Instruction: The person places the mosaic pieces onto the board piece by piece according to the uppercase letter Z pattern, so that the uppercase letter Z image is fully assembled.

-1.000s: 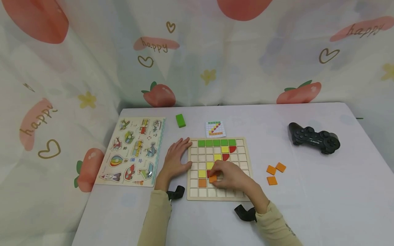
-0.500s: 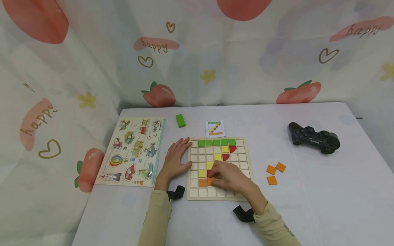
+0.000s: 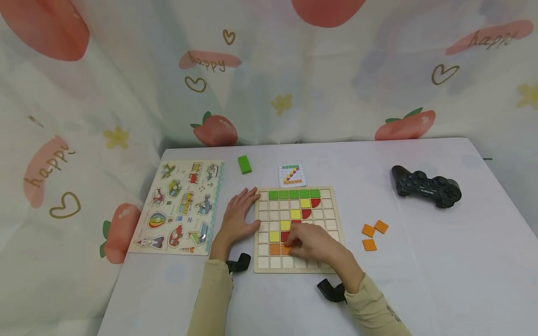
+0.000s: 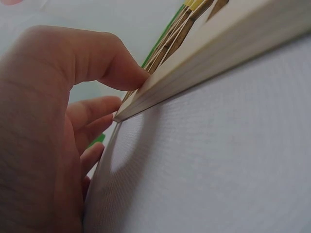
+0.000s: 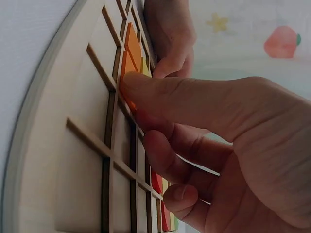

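A wooden grid board (image 3: 263, 262) lies mid-table with green, yellow and red pieces in its cells. My right hand (image 3: 315, 242) is over its lower middle, thumb and finger at an orange square tile (image 3: 285, 250). In the right wrist view the thumb presses this orange tile (image 5: 125, 65), which lies in a cell beside another orange tile (image 5: 133, 39). The right fingers partly cover the red pieces. My left hand (image 3: 238, 217) rests at the board's left edge with fingers extended. Its thumb (image 4: 131, 75) touches the rim in the left wrist view.
Three loose orange tiles (image 3: 369, 245) lie right of the board. Behind it is a small pattern card (image 3: 291, 176), with a green block (image 3: 244, 164) to its left. A picture puzzle board (image 3: 176, 205) lies far left, and a black game controller (image 3: 426, 186) far right.
The orange tile in my right hand has moved slightly left and down into the cell beside the other orange tile. My left hand stays at the board's edge. The head view has shifted slightly.
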A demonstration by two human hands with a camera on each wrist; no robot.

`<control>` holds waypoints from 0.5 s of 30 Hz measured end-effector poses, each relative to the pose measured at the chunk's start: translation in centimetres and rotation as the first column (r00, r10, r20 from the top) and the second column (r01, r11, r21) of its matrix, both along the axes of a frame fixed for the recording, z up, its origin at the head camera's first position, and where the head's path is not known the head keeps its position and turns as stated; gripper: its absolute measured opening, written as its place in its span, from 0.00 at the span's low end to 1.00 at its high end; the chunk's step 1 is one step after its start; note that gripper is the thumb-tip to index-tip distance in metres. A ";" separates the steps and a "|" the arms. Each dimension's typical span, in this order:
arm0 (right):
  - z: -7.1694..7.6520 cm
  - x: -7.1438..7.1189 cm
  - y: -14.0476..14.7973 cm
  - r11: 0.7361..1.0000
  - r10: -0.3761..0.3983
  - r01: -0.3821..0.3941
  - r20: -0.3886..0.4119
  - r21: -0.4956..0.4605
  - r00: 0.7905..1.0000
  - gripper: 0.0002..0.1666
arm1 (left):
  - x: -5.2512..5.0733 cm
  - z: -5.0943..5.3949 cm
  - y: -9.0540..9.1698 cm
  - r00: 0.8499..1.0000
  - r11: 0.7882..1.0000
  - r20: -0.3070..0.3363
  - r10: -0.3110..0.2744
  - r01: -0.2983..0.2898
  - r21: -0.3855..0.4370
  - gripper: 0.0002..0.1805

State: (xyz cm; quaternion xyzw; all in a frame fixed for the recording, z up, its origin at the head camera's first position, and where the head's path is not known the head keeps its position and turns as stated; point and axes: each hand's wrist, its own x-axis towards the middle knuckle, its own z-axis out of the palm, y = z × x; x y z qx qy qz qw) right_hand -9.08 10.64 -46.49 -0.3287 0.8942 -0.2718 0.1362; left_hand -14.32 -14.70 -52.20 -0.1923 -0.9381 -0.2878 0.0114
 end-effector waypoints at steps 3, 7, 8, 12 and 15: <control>0.1 -0.1 0.3 1.000 -0.011 0.011 0.029 -0.008 1.000 0.07 | 0.1 0.1 0.1 1.000 1.000 -0.001 0.001 -0.001 0.003 0.43; 0.5 -0.8 1.9 0.995 -0.077 0.080 0.055 -0.052 0.995 0.10 | 0.1 0.0 0.0 1.000 1.000 0.001 0.002 -0.002 0.011 0.43; 0.6 -1.1 2.5 0.992 -0.102 0.106 0.059 -0.063 0.993 0.10 | 0.1 0.0 0.0 1.000 1.000 0.000 0.002 -0.002 0.012 0.43; 1.1 -2.0 5.9 0.973 -0.215 0.220 0.066 -0.075 0.974 0.13 | 0.0 -0.3 -0.1 1.000 1.000 -0.013 0.001 -0.001 -0.001 0.43; 1.5 -2.4 8.7 0.943 -0.326 0.330 0.089 -0.037 0.941 0.14 | -0.1 -0.3 -0.1 1.000 1.000 -0.023 -0.001 0.000 -0.006 0.43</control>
